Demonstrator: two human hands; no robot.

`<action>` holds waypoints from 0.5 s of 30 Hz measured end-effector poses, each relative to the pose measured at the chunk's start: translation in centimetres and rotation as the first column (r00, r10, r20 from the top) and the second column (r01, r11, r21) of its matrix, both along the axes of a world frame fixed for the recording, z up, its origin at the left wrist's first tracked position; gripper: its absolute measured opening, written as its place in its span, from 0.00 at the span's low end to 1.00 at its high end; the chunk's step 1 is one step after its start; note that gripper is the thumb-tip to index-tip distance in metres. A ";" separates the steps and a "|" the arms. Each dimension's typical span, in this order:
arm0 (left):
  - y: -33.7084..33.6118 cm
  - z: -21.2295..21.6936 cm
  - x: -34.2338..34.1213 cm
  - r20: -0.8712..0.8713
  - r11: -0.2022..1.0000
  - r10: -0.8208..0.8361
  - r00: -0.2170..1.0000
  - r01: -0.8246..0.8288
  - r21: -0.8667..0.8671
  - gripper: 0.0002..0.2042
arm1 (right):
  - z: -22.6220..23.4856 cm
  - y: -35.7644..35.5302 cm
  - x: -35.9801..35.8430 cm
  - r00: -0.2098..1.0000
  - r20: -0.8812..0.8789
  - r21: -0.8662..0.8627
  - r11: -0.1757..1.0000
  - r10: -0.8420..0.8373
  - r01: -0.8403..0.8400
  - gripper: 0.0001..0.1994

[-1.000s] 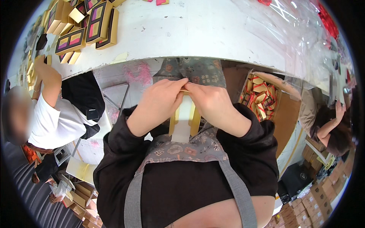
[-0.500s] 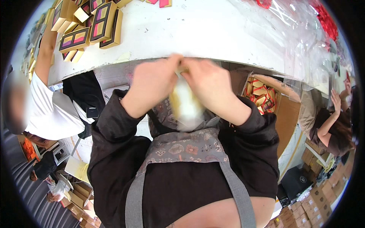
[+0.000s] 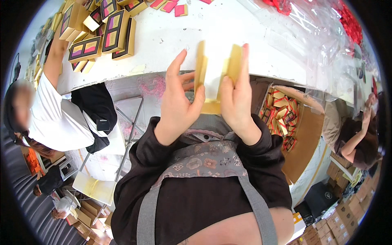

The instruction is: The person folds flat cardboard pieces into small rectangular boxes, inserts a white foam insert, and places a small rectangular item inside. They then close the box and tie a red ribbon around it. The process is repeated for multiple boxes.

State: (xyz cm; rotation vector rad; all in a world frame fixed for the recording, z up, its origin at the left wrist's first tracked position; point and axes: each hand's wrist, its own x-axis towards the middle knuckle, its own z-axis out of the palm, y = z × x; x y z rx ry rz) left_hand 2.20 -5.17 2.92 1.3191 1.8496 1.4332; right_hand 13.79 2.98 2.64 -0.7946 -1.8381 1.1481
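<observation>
Between my hands, above the table's near edge, is a gold card carton (image 3: 211, 107) with a white inside. Its two long sides stand folded up, making a channel shape. My left hand (image 3: 177, 102) has its thumb and some fingers on the left side wall, with the index finger stretched upward. On the right wall my right hand (image 3: 237, 102) presses its thumb inside while its fingers lie along the outside. The bright white of the carton's middle partly merges with the tabletop.
Gold boxes with coloured inserts (image 3: 115, 30) pile up at the table's far left. Pink cards (image 3: 181, 10) lie at the back. Clear plastic bags (image 3: 302, 36) cover the right. Below, a cardboard box (image 3: 308, 134) holds ribboned gold boxes (image 3: 281, 112). A co-worker's arm (image 3: 55, 61) reaches in from the left.
My hands were pinched together at the top of the blurred carton. Now they have moved apart to its two sides, and its gold walls stand spread around the white inside.
</observation>
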 end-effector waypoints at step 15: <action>-0.6 -2.2 0.9 0.006 0.981 -0.161 0.987 0.161 -0.104 0.20 | -4.8 -2.2 0.4 0.987 -0.136 -0.255 0.965 -0.089 0.052 0.07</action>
